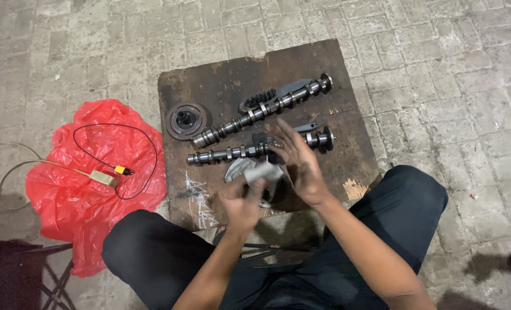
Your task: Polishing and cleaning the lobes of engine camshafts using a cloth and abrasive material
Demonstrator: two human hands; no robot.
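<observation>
Head view. A dark, stained board (232,80) lies flat on the brick paving (439,57), in front of a person seated with both knees in dark trousers at its near edge.

Left hand (241,201): positioned over the near edge of the board, near its middle. The fingers are closed around a crumpled grey rag (264,172), which stands up out of the fist.

Right hand (295,161): positioned just beside the left, over the near half of the board. The fingers are spread and extended; the palm faces the rag and appears to touch it. Whether it grips the rag cannot be told.

Under both hands a pale metal part (237,169) rests on the board, largely hidden.

Two camshafts lie across the middle of the board, apart from each other. The near camshaft (226,154) runs roughly parallel to the near edge; the right hand covers its middle. The far camshaft (261,110) lies diagonally, rising toward the far right corner.

A round pulley (184,120) sits near the left edge.

Off the left edge, on the paving, a red plastic bag (77,189) carries a black cable (146,149) with a small connector.
</observation>
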